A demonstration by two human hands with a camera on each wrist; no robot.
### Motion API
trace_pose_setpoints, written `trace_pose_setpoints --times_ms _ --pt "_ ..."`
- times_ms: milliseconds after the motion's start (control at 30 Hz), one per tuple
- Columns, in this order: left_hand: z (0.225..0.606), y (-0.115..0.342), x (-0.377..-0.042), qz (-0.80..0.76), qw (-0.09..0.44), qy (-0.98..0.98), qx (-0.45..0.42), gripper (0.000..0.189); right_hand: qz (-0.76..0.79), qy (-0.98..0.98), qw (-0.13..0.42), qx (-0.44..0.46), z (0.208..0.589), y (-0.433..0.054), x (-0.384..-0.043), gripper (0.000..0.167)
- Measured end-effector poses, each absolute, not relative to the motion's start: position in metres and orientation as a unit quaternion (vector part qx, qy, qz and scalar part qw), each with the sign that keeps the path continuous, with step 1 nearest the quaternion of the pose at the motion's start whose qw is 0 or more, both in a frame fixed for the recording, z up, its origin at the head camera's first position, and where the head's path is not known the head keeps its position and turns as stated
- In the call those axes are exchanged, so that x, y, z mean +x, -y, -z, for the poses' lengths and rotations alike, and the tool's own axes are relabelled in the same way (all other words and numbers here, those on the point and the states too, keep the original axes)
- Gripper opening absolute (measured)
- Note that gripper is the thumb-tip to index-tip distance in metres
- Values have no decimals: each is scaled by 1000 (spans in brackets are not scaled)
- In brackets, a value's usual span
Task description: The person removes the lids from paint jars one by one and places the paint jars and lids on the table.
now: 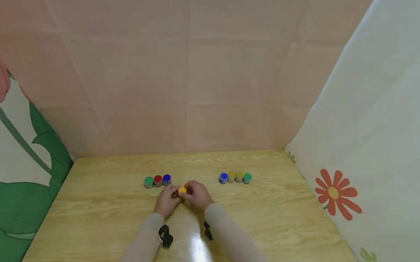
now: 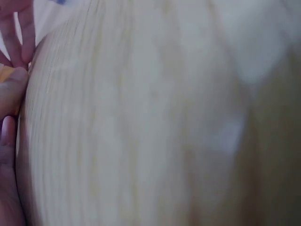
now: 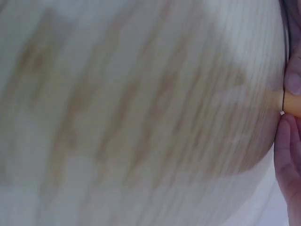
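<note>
Between the two hands, near the middle of the table, is a small round orange-yellow piece. Its underside is hidden by fingers, so I cannot tell whether it is a lid, a tub or a lump. My left hand pinches it from the left, while my right hand pinches it from the right. In the left wrist view a sliver of the orange piece shows at the left edge beside a thumb. The right wrist view catches the orange piece between fingertips at the right edge.
Just behind the left hand stand small lidded tubs in a row: green, red and blue. Farther right is another row with a blue tub, two yellow tubs and a green tub. Cloth walls border the wooden table.
</note>
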State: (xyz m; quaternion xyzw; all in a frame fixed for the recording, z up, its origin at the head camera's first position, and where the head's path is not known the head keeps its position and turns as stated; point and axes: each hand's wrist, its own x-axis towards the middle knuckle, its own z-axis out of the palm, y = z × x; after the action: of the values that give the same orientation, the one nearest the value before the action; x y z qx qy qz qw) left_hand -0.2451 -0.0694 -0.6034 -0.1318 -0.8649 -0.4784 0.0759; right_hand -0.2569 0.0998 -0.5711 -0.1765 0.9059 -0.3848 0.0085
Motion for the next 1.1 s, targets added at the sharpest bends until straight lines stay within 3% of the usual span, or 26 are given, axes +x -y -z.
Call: trace_pose_setpoints --times_ms 367,533,867,1100 --pt "599 70 -245 507 47 850 -134 35 288 -915 18 -282 559 -105 -256 21" --pt "600 75 -244 517 32 844 -138 38 362 -899 36 -245 568 -107 -254 28" --pt "600 84 -246 565 -6 812 -149 37 458 -866 26 -202 577 -107 -252 20" --pt "604 83 -249 557 7 817 -149 33 490 -847 38 -203 579 -110 -254 23"
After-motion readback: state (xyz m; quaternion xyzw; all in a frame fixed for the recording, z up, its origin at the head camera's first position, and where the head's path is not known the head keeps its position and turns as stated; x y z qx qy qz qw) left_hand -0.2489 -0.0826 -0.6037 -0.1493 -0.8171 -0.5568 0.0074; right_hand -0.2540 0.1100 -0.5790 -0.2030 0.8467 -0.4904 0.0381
